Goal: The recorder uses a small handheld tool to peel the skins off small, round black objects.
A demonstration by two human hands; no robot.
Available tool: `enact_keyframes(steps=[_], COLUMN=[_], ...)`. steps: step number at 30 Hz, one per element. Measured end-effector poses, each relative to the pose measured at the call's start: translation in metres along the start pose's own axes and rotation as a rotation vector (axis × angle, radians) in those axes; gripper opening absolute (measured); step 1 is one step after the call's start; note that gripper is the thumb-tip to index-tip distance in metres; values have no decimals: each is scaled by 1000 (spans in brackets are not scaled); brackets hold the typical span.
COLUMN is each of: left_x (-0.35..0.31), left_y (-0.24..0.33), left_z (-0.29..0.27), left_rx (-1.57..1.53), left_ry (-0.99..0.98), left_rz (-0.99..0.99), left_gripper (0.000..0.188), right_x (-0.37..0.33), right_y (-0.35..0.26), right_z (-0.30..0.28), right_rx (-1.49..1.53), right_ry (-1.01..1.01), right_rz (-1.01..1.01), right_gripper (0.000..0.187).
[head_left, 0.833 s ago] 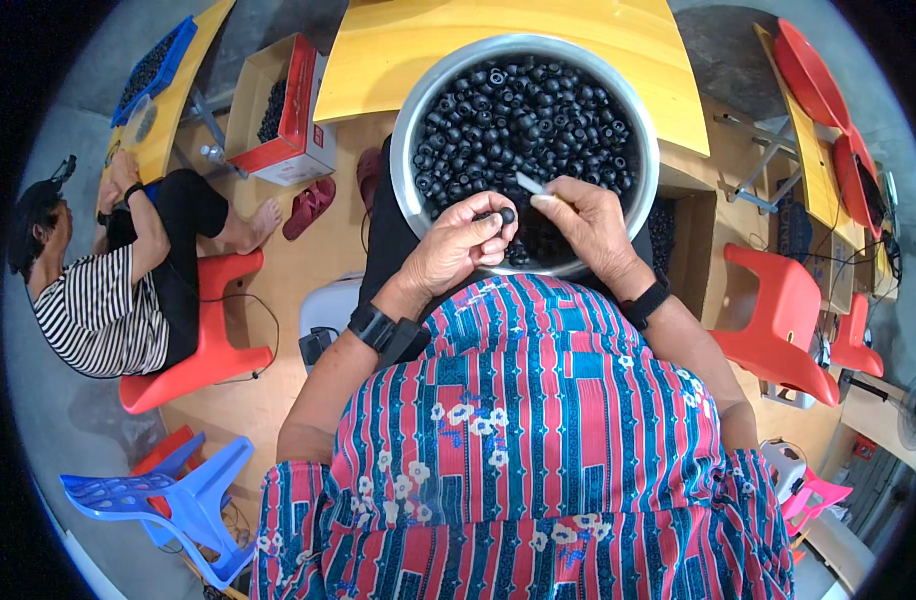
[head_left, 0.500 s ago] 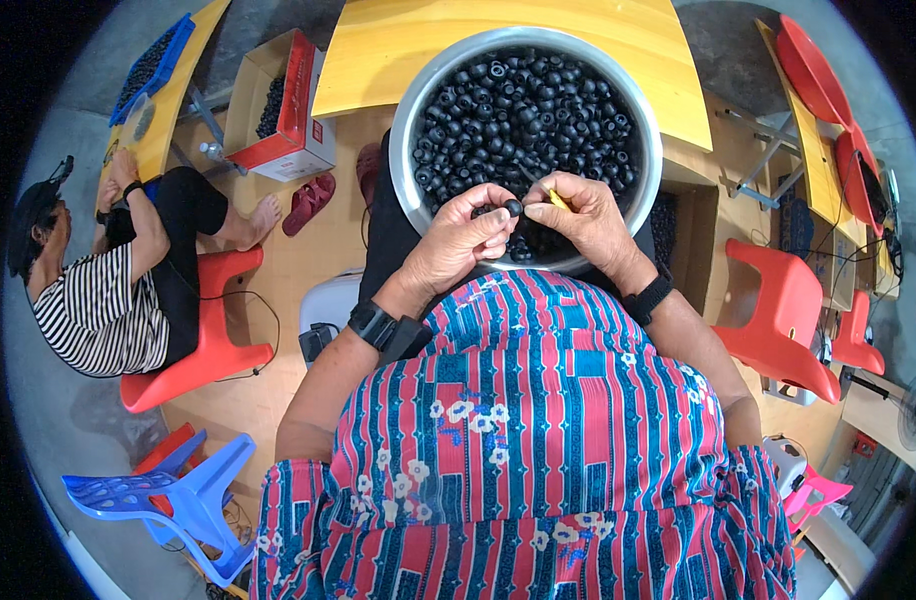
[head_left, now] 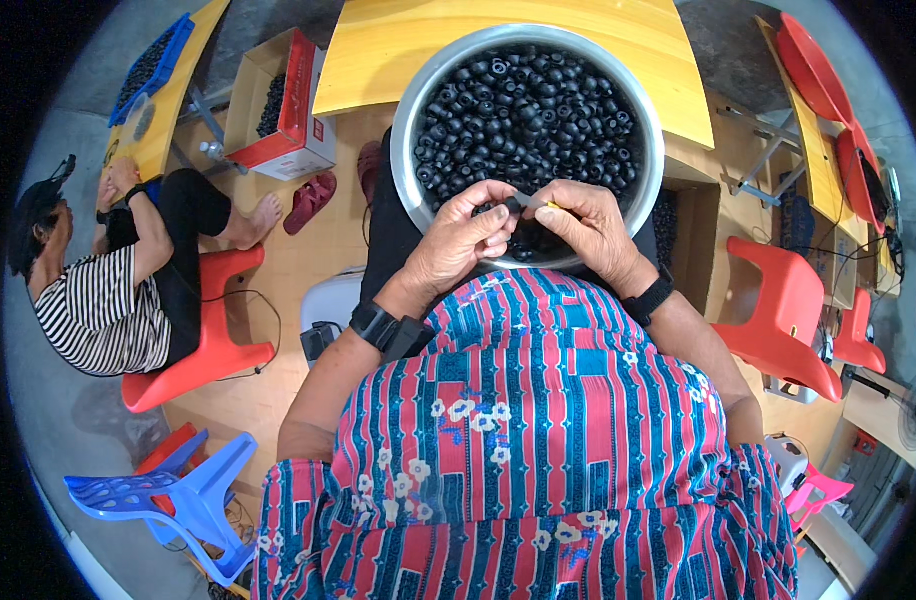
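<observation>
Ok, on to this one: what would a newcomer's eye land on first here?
Probably the big metal basin at top centre, heaped with small dark pieces. Over its near side, the left hand holds one dark piece and the right hand a small pale-tipped tool. The pink-and-blue patterned top fills the lower middle, while a person in stripes sits at far left.

Blue chair, maroon slipper, apparently a fan
</observation>
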State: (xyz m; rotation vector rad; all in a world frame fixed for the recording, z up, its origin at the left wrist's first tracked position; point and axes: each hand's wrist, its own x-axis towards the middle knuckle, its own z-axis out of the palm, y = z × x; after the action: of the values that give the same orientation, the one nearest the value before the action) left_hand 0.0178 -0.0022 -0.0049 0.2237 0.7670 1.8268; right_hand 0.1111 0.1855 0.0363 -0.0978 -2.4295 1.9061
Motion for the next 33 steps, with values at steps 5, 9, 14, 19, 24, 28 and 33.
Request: enact_keyframes(steps=[5,9,14,19,24,28,33], left_x=[1,1,1,0,1,1,2], left_y=[1,0,-1,0,0,-1,0], left_z=[-4,-2,-3,2,-5,-5,-3], left_rx=[3,23,13,57,19,29,36], left_ry=[-81,-70,-93,-36,-119,-102,-67], left_rz=[19,36,25,43,17,16,16], left_gripper=[25,24,24,20,25,26,24], right_x=[0,0,0,1,1,1,2], right_y=[-7,-9,-6,-5,-7,-5,-4], right_z=[0,0,-1,-1,0,0,3], right_rx=[-248,-350,-365,-405,-397,-399,-355], right_ry=[-16,-37,-13,-57,-23,-22,26], right_rz=[-142,-193,-204,-235,-196,-191,-62], right_gripper=[22,22,23,20,25,26,27])
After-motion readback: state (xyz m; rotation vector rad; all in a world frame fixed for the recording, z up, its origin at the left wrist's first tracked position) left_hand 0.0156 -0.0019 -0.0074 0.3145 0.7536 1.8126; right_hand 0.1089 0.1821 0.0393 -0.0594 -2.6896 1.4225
